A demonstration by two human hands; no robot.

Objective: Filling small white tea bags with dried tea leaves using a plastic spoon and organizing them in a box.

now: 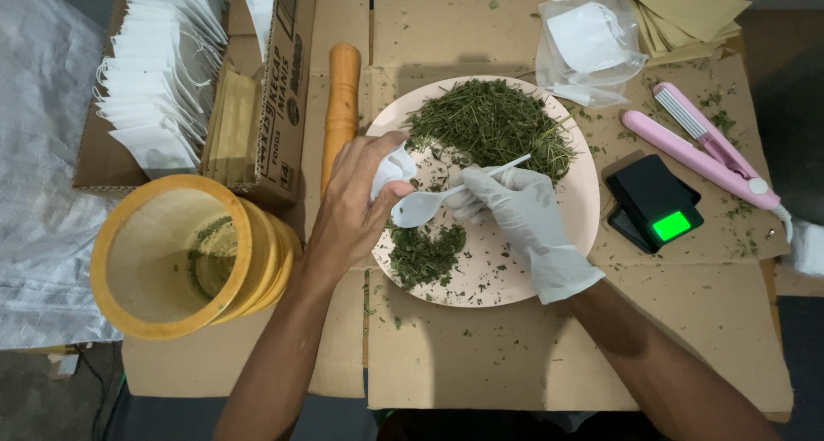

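Left hand (356, 202) pinches a small white bag (393, 168), gloved right hand (515, 209) grips a white spoon (438, 201); a tilt could scatter herbs off the plate (584, 209).

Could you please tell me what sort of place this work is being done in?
Probably a small, makeshift packing station for dried herbs. Flattened cardboard serves as the work surface, a plate holds chopped dried herbs, a cardboard box holds empty white filter bags, and a small digital scale and pink heat sealer lie alongside.

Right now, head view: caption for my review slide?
Gloved right hand holds white spoon beside small white bag in left hand, over herb plate.
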